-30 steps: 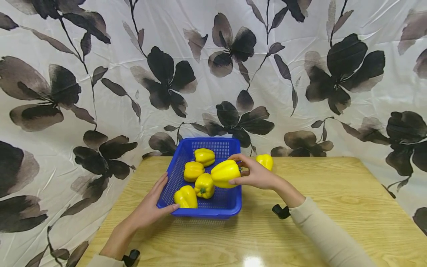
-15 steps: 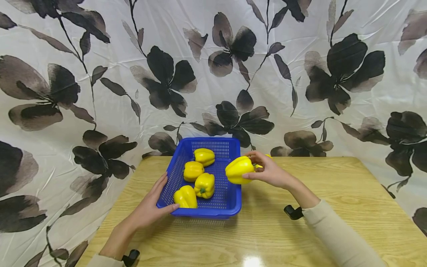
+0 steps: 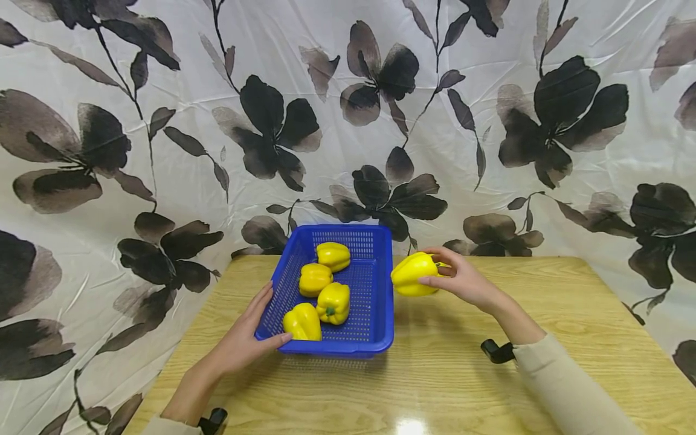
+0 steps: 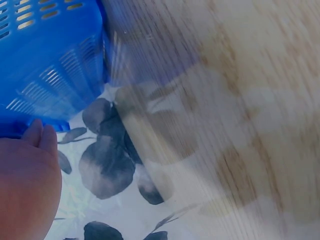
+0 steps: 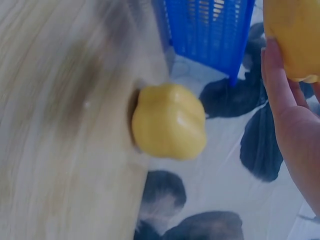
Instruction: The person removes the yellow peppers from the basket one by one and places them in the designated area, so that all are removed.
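Here on the tabletop sits the blue basket, left grip spread at its near-left corner, right grip pinching a yellow pepper just beside it (glossy skin: a slackened fingertip hold could drop it).

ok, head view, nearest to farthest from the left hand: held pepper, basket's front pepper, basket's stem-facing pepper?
1. Front pepper: near left, in basket.
2. Stem-facing pepper: further right, in basket.
3. Held pepper: right of basket, in right hand.
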Action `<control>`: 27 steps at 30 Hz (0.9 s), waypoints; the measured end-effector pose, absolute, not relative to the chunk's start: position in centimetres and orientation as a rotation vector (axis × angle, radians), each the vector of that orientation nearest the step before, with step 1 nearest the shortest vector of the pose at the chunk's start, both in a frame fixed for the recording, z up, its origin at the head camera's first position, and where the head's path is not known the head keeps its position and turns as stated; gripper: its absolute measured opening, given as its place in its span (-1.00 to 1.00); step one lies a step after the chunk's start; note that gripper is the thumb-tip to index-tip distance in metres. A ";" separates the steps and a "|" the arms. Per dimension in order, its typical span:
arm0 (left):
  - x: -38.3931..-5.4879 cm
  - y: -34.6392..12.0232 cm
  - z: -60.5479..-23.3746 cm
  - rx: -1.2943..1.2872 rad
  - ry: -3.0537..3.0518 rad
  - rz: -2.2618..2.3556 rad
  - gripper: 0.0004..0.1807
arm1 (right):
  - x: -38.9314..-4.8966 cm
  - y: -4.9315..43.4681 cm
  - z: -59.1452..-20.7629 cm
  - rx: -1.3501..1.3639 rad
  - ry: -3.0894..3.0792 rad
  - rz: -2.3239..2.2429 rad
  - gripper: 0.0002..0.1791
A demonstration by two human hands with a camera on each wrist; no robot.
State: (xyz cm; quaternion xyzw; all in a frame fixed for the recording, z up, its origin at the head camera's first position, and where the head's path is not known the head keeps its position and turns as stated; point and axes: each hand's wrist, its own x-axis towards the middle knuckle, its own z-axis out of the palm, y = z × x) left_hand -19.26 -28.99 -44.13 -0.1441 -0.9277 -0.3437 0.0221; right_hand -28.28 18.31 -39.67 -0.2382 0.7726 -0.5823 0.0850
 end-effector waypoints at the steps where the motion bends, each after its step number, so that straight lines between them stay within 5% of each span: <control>1: -19.2 -29.0 -44.1 -0.445 -2.875 -1.062 0.17 | -28.3 18.6 -39.7 -0.698 2.317 -1.730 -0.31; 27: -19.2 -29.0 -43.9 -0.428 -2.873 -1.071 0.19 | -27.8 27.0 -40.8 -0.453 2.622 -1.473 -0.27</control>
